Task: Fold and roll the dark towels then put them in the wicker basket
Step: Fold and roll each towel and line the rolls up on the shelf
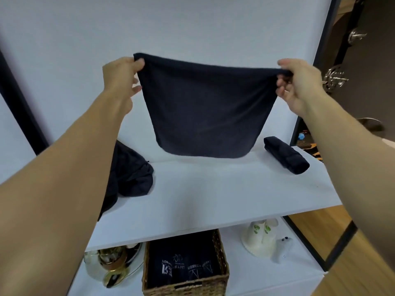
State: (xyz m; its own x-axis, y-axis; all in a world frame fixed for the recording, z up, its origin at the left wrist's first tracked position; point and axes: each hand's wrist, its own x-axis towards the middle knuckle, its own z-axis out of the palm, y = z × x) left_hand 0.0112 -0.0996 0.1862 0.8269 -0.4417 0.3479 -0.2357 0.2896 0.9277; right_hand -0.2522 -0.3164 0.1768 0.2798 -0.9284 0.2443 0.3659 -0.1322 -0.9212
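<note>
A dark navy towel (205, 107) hangs spread in the air above the white shelf (213, 195). My left hand (121, 75) pinches its upper left corner and my right hand (299, 82) pinches its upper right corner. Its lower edge hangs just above the shelf's back. One rolled dark towel (285, 154) lies on the shelf at the right. A loose heap of dark towels (130, 174) lies at the left, partly hidden by my left forearm. The wicker basket (220, 280) stands on the lower shelf with dark printed towels inside.
On the lower shelf, a gold and glass ornament (111, 265) stands left of the basket, and a white ceramic piece (260, 238) with a small grey device (284, 248) stands right of it. A white wall is behind. A black frame post (320, 45) and door handles are at right.
</note>
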